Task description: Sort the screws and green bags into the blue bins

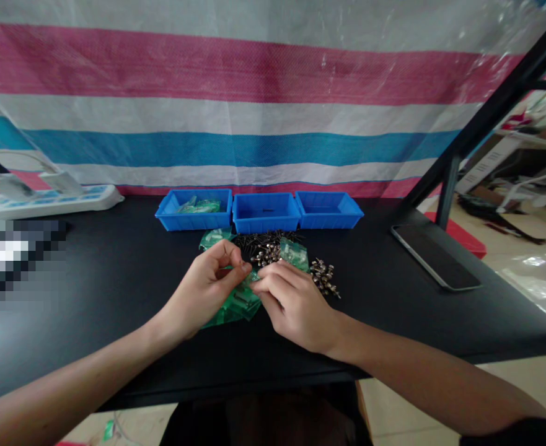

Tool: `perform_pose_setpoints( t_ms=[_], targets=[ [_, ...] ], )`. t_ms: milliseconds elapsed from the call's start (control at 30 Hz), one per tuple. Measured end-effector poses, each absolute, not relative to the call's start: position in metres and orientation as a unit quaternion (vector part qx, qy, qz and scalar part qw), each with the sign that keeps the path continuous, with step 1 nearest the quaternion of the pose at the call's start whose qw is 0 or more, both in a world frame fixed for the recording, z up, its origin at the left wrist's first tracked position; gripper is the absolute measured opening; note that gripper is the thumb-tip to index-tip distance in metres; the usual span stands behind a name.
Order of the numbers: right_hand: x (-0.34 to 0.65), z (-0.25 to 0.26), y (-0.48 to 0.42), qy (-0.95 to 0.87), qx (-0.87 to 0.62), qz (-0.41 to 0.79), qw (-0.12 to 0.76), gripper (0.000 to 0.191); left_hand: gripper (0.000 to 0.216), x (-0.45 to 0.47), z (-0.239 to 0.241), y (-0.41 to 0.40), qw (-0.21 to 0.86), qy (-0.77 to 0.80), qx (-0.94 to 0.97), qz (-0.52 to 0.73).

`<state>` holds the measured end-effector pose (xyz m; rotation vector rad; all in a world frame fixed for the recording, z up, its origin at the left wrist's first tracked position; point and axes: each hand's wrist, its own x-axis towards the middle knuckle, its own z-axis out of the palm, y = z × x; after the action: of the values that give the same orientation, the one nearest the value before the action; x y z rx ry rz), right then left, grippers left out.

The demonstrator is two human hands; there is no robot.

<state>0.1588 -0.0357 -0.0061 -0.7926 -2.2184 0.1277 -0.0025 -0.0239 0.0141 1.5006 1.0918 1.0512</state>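
Observation:
Above the middle of the table, my left hand (210, 279) is closed in a pinch, thumb against fingertips; whatever it holds is too small to make out. My right hand (295, 303) is closed just beside it, its fingertips pinching a small green plastic bag (253, 279). More green plastic bags (235, 306) lie beneath the hands, one with a dark piece inside. Beyond the fingers are a heap of dark screws (273, 238) and shiny metal fasteners (267, 255). More metal fasteners (323, 277) lie to the right, near a filled green bag (294, 253).
Three blue bins stand in a row: the left bin (193, 218) holds green bags, the middle bin (266, 222) one dark screw, beside the right bin (331, 218). A phone (435, 257) lies right; a power strip (54, 201) sits back left. A striped sheet (254, 111) hangs behind.

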Motion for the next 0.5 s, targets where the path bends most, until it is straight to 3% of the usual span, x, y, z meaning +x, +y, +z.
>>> perform_pose_setpoints(
  t_ms=[500],
  targets=[
    [0.1602, -0.0047, -0.0351, -0.862, -0.316, 0.092, 0.385, 0.01, 0.015, -0.0051, 0.0148, -0.0218, 0.447, 0.45, 0.645, 0.426]
  ],
)
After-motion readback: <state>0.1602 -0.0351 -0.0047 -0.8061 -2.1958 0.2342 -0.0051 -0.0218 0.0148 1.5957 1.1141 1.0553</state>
